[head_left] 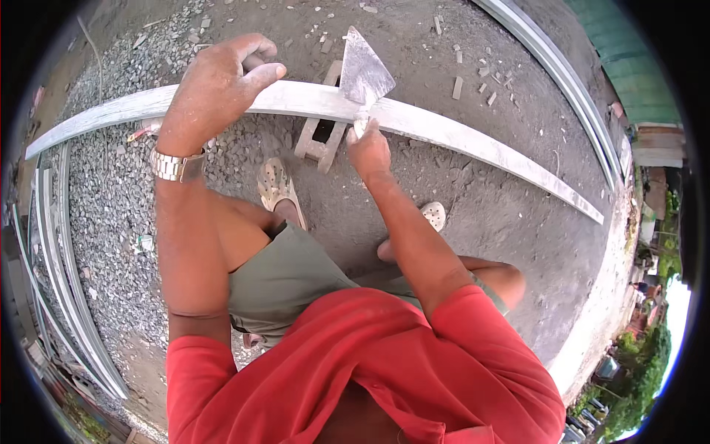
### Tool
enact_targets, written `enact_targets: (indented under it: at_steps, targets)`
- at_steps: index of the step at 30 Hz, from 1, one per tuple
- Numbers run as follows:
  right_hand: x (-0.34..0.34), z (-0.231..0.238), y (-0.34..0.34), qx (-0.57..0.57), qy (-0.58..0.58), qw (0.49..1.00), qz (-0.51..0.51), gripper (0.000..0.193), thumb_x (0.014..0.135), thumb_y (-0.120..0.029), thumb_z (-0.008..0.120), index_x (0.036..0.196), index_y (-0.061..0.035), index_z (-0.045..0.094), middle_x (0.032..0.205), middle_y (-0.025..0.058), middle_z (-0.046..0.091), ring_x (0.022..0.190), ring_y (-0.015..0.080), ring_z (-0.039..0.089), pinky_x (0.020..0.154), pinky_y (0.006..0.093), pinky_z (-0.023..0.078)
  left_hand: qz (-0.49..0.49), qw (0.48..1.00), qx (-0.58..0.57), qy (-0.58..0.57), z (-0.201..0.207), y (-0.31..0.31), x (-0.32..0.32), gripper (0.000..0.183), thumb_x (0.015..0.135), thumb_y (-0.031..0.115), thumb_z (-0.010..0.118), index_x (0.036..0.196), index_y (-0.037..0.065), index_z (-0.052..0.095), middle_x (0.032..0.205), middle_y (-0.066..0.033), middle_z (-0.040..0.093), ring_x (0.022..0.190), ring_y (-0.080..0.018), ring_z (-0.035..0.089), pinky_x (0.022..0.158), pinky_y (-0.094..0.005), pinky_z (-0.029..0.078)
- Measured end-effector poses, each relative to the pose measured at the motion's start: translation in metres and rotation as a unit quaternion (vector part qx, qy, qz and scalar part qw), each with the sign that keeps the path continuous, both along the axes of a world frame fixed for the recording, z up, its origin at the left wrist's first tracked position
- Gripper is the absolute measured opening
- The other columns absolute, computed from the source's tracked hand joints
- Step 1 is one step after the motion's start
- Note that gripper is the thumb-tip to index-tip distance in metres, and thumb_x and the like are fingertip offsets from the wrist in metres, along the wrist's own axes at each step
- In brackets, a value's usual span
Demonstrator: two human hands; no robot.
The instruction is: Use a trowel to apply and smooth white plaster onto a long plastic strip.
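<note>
A long whitish bar [458, 138] stretches across in front of me, over a hollow concrete block [319, 145]. My right hand [370, 154] is closed around the light handle of a pointed trowel [366, 72]. The trowel's grey, dusty triangular blade points away from me and lies over the bar, above the block. My left hand [225, 78] is over the bar, left of the block, with its fingers curled and its thumb pointing right. Whether anything sits inside those fingers is hidden. Both hands look dusty.
Grey gravel [118, 214] spreads on the left, where long metal channels [70, 281] lie. More metal channels [551, 70] lie at the far right. Small broken chips [457, 87] dot the dirt ground. My feet in pale clogs [277, 185] are just this side of the bar.
</note>
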State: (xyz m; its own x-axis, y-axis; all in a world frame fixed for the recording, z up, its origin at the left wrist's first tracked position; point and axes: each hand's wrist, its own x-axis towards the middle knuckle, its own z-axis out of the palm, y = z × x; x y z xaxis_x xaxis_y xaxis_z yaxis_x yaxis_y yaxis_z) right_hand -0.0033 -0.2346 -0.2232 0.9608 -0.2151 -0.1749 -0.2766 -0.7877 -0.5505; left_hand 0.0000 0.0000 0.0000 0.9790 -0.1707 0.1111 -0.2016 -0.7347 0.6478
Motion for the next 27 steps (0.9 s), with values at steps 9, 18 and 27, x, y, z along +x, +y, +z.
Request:
enact_targets:
  at_steps: [9, 18, 27]
  targets:
    - [-0.02, -0.004, -0.141, -0.024, -0.07, 0.991, -0.116, 0.049, 0.085, -0.027, 0.06, 0.119, 0.0044, 0.045, 0.1, 0.0304, 0.062, 0.099, 0.0453, 0.059, 0.086, 0.0484, 0.046, 0.035, 0.999, 0.02, -0.016, -0.007, 0.022, -0.01, 0.037, 0.084, 0.028, 0.066, 0.109, 0.001, 0.062, 0.085, -0.0091, 0.067, 0.073, -0.0144, 0.058, 0.067, -0.0304, 0.047]
    - [-0.005, 0.004, -0.024, 0.016, 0.013, 1.0, -0.017, 0.056, 0.086, -0.03, 0.06, 0.123, 0.0073, 0.042, 0.104, 0.0322, 0.061, 0.101, 0.0456, 0.058, 0.088, 0.0468, 0.046, -0.012, 0.997, -0.007, -0.071, 0.003, 0.016, -0.008, 0.036, 0.086, 0.029, 0.065, 0.11, 0.002, 0.063, 0.087, -0.01, 0.069, 0.077, -0.0165, 0.062, 0.068, -0.0312, 0.048]
    - [0.0, 0.004, -0.057, -0.029, -0.039, 0.998, 0.028, 0.047, 0.084, -0.032, 0.06, 0.119, -0.0032, 0.047, 0.104, 0.0268, 0.063, 0.1, 0.0429, 0.06, 0.087, 0.048, 0.047, 0.027, 0.999, 0.024, -0.036, -0.007, 0.015, -0.001, 0.034, 0.085, 0.028, 0.065, 0.107, 0.002, 0.063, 0.084, -0.0103, 0.068, 0.074, -0.0164, 0.061, 0.069, -0.0313, 0.048]
